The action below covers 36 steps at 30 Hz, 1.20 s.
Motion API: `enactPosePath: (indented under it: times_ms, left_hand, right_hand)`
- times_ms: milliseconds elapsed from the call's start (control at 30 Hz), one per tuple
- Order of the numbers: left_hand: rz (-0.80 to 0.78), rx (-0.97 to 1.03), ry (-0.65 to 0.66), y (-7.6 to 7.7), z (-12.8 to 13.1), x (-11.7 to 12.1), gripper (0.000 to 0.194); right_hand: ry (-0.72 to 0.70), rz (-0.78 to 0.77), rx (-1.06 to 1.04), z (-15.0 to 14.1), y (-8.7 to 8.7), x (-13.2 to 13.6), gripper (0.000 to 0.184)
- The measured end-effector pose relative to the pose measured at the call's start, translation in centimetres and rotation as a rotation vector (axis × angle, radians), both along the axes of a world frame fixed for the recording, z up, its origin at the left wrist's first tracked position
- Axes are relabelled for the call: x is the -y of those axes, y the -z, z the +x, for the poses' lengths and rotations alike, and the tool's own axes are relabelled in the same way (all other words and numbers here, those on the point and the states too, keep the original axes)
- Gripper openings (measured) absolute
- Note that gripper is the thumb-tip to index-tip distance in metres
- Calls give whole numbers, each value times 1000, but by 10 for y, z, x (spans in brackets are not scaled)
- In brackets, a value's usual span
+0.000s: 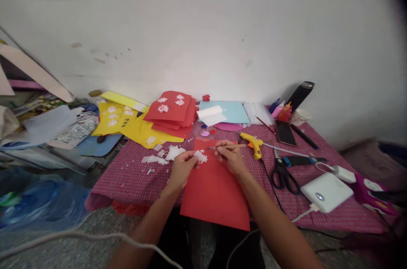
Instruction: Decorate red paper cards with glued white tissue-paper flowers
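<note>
Between the thumb and fingers of my left hand (183, 168) is a small white paper flower (201, 156) with ragged edges. My right hand (231, 158) grips a thin paintbrush (239, 146), its tip pointing left toward the flower; whether it touches cannot be made out. Beneath both hands lies a large sheet of red paper (214, 197), reaching over the table's front edge. Torn white paper pieces (174, 152) are scattered left of my left hand. Just beyond the hands sits a clear palette (205, 133) with dabs of blue, pink and red paint.
Red sheets with white-pink flowers (171, 107) and yellow sheets (140, 127) lie at the back left. To the right are a yellow glue gun (252, 142), black scissors (282, 175), a phone (285, 132), paint bottles (280, 111) and a white power bank (327, 192) with cables.
</note>
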<state>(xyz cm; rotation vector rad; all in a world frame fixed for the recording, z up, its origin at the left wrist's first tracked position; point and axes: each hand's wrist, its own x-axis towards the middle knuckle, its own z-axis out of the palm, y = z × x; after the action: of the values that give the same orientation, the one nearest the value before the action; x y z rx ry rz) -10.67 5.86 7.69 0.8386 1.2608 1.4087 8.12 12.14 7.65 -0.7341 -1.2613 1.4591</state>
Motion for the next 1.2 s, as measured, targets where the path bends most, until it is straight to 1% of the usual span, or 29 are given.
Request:
enactPosePath:
  times_ms: [67,133,333,600,867,1033,1200]
  left_hand:
    - [-8,25,9,4,11,-2,25]
    - [-15,37,7,8,15,-3,26]
    - [-8,47,18,16,13,-3,29]
    - [6,40,42,17,12,-1,25]
    - [2,100,49,21,9,0,32]
    - [26,74,81,20,10,0,33]
    - [30,41,63,22,10,1,33]
  right_hand:
    - [-23,12,12,0,0,0,17]
    - [-39,39,52,-1,1,1,16]
    - [-74,84,188,-4,4,2,20]
    - [-72,138,253,-6,4,1,21]
    - [-64,88,233,-6,6,0,20]
    - [-62,60,207,-6,8,-1,19]
    - [-79,22,170,-5,8,-2,20]
